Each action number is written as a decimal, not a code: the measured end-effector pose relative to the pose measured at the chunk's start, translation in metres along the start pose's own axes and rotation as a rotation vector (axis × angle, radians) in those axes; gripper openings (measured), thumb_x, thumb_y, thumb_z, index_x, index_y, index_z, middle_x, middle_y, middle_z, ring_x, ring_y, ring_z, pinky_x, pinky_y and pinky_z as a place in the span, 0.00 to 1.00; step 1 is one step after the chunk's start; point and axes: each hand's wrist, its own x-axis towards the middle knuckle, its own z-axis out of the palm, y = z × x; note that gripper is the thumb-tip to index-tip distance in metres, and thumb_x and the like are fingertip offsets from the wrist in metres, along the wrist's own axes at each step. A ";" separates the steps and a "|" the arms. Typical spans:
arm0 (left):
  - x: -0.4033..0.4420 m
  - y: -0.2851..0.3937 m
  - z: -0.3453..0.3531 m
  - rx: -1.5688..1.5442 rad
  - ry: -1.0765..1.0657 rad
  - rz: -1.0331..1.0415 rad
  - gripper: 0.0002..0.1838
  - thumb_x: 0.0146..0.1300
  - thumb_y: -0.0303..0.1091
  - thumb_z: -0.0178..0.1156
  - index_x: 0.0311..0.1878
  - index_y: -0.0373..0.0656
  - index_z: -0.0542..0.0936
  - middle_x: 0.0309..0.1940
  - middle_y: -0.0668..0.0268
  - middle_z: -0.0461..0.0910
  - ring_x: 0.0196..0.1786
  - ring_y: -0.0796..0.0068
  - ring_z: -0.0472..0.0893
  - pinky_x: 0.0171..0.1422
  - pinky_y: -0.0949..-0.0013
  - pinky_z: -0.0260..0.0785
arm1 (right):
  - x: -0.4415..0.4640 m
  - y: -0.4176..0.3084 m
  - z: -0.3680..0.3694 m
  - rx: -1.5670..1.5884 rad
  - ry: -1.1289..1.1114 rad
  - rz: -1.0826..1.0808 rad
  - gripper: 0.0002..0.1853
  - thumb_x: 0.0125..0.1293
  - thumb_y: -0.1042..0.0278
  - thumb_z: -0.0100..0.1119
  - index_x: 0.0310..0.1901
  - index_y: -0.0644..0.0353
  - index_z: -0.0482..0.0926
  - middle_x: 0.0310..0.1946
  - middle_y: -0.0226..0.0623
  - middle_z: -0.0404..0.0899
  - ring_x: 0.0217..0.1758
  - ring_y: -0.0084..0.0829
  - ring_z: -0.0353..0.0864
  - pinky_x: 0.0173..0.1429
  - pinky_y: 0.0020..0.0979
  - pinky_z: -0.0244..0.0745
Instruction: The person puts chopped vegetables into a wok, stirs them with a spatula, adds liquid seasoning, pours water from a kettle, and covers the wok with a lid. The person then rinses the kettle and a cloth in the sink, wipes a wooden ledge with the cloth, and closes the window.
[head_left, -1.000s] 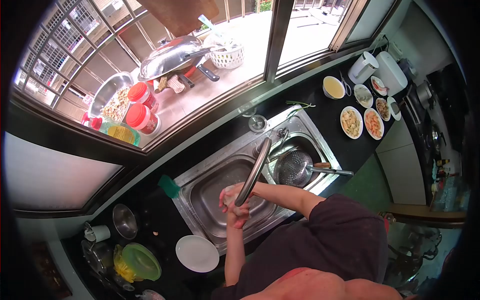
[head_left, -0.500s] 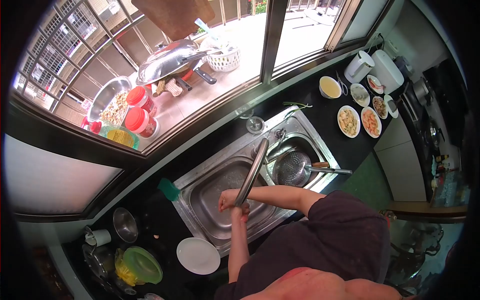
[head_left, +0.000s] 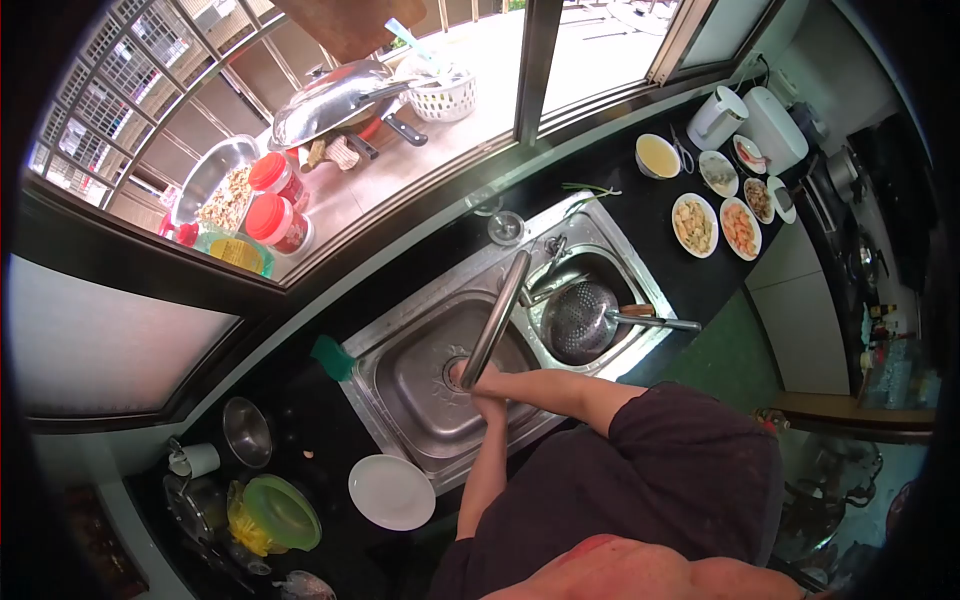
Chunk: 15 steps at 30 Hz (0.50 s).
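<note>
Both hands are together in the left basin of the steel sink (head_left: 400, 385), beneath the curved faucet (head_left: 497, 325). My right hand (head_left: 483, 381) reaches in from the right and is partly covered by the faucet. Its fingers are near the drain (head_left: 455, 374) and cannot be made out clearly. My left hand (head_left: 488, 407) comes from below and touches the right hand; its fingers are hidden. I see no object in either hand. A perforated metal strainer (head_left: 580, 322) with a long handle lies in the right basin.
A white plate (head_left: 391, 493) lies left of the sink, near a metal bowl (head_left: 248, 432) and a green basin (head_left: 283, 512). A green sponge-like item (head_left: 332, 358) sits at the sink's corner. Dishes of food (head_left: 695, 225) stand on the right counter; a glass (head_left: 506, 229) is behind the faucet.
My right hand, earlier lower and left of the faucet, has moved up and right beneath it. My left hand has shifted up with it. The view has tilted slightly.
</note>
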 end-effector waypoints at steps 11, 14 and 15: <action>0.013 0.026 0.063 -1.865 -0.630 -0.183 0.19 0.70 0.40 0.49 0.61 0.43 0.69 0.59 0.60 0.71 0.58 0.64 0.74 0.54 0.58 0.72 | -0.006 0.050 -0.002 0.113 0.014 0.219 0.20 0.65 0.53 0.48 0.43 0.59 0.83 0.42 0.52 0.82 0.49 0.47 0.81 0.55 0.44 0.74; -0.010 0.006 0.032 -2.203 -0.775 -0.095 0.22 0.70 0.47 0.50 0.62 0.45 0.67 0.56 0.61 0.72 0.56 0.61 0.75 0.59 0.51 0.69 | -0.004 0.088 -0.006 0.252 -0.068 0.045 0.28 0.67 0.43 0.45 0.48 0.62 0.80 0.48 0.52 0.80 0.54 0.44 0.79 0.59 0.41 0.71; -0.016 -0.004 0.026 -2.308 -0.797 -0.039 0.24 0.70 0.50 0.50 0.62 0.46 0.66 0.55 0.62 0.73 0.55 0.60 0.75 0.63 0.49 0.67 | 0.003 0.105 -0.009 0.278 -0.092 -0.044 0.31 0.67 0.39 0.44 0.50 0.63 0.80 0.48 0.52 0.79 0.55 0.43 0.78 0.59 0.39 0.70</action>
